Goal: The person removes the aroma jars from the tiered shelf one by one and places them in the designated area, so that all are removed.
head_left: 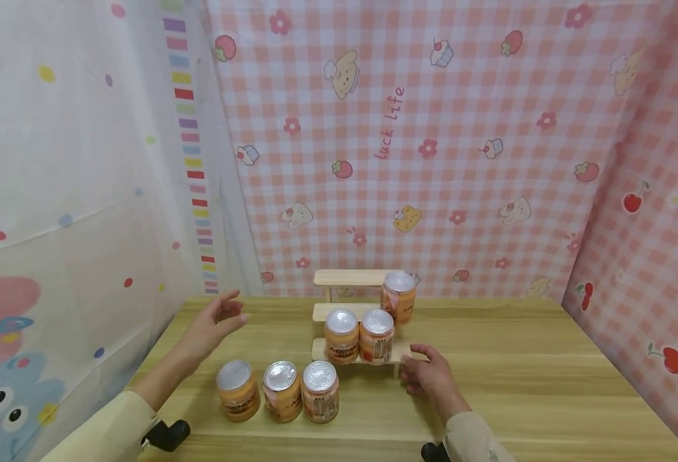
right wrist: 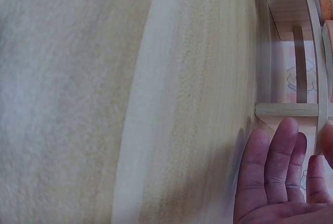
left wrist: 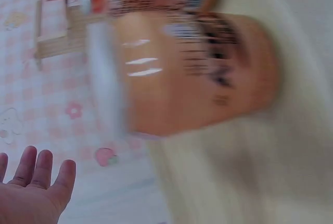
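A small wooden tiered rack [head_left: 353, 277] stands on the table. Two orange cans with silver lids, one [head_left: 341, 337] beside another [head_left: 377, 337], sit on its lowest tier, and a third [head_left: 399, 298] stands higher at the right. In front, left of the rack's middle, three more cans, a left one [head_left: 238, 391], a middle one [head_left: 283, 391] and a right one [head_left: 321, 392], make a row on the table. My left hand [head_left: 214, 324] hovers behind the left can, fingers loose and holding nothing. My right hand [head_left: 431, 378] grips the lowest tier's right end; its fingers [right wrist: 281, 166] reach beneath the plank.
The wood-grain table [head_left: 524, 385] extends to the right of the rack. A pink checked cloth [head_left: 431, 179] hangs behind it, with a white patterned cloth [head_left: 102, 160] at the left and another printed cloth [head_left: 657, 256] at the right.
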Demonstrator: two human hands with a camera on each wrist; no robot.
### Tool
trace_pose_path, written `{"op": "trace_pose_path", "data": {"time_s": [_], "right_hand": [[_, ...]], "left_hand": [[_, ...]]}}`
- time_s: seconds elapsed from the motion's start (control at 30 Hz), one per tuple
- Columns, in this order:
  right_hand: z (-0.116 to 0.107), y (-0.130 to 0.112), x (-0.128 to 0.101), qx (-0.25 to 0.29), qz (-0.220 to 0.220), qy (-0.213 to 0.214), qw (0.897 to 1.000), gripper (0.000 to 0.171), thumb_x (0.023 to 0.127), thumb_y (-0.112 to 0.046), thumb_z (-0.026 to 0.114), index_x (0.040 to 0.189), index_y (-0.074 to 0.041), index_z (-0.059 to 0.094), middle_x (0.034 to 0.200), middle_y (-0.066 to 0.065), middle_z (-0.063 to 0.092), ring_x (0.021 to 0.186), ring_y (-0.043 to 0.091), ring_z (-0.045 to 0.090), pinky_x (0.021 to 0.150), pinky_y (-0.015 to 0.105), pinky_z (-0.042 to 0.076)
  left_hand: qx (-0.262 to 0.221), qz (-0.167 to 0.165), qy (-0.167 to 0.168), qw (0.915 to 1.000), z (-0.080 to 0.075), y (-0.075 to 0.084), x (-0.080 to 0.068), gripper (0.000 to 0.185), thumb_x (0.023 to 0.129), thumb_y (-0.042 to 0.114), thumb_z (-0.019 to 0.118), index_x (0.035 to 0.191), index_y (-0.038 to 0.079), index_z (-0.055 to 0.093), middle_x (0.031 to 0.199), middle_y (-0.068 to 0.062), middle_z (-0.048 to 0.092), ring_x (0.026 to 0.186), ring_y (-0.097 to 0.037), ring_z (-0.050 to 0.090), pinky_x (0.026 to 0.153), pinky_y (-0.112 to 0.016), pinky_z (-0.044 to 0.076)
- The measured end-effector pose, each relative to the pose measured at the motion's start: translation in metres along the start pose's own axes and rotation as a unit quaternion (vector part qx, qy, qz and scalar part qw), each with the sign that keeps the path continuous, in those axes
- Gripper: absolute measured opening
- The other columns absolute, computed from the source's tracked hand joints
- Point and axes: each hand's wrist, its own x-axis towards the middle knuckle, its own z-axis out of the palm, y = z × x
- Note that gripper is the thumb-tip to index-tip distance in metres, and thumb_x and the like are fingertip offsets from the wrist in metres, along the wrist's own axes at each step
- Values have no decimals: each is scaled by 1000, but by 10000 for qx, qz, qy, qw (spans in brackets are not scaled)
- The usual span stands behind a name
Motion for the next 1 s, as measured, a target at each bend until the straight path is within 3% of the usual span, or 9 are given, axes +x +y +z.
{"op": "trace_pose_path", "data": {"time_s": [0.3, 0.43, 0.53, 0.77, 1.0], "right_hand": [[2, 1, 0, -38, 17, -43, 10000, 44, 86, -17, 63, 123, -5, 44, 78, 5, 63, 61, 18, 60, 51, 35, 49], [1, 0, 0, -61, 10, -49, 10000, 43, 86, -16, 62, 123, -5, 44, 75, 6, 64, 61, 18, 61, 51, 34, 49], [0, 1, 1, -91, 29, -41, 9999, 43, 86, -16, 62, 124, -5, 44, 74, 6, 64, 61, 18, 61, 51, 35, 49], [-2, 0, 2, -106, 16, -38, 9999, 45, 86, -17, 62, 125, -5, 44, 76, 6, 64, 61, 18, 61, 51, 35, 49], [-2, 1, 3, -35, 18, -83, 10000, 43, 86, -15, 62, 124, -4, 44, 76, 5, 64, 60, 17, 61, 51, 35, 49]], "left_hand": [[-331, 74, 64, 9994, 9, 46, 37, 70, 85, 40, 61, 141, 13, 27, 130, -10, 43, 120, -26, 40, 97, -47, 32], [-319, 47, 143, 9994, 14, 59, 50, 76, 81, 48, 62, 141, 17, 28, 129, -7, 44, 119, -24, 41, 98, -46, 32], [-275, -12, 255, 9993, 18, 59, 61, 80, 77, 54, 63, 140, 19, 30, 130, -8, 43, 118, -24, 41, 97, -46, 33], [-339, -67, 394, 9986, 30, 64, 82, 78, 78, 49, 65, 140, 18, 30, 131, -9, 42, 120, -25, 39, 97, -43, 34], [-387, -168, 232, 9988, 50, 63, 105, 83, 75, 50, 68, 141, 18, 30, 134, -14, 38, 120, -27, 39, 95, -44, 35]]}}
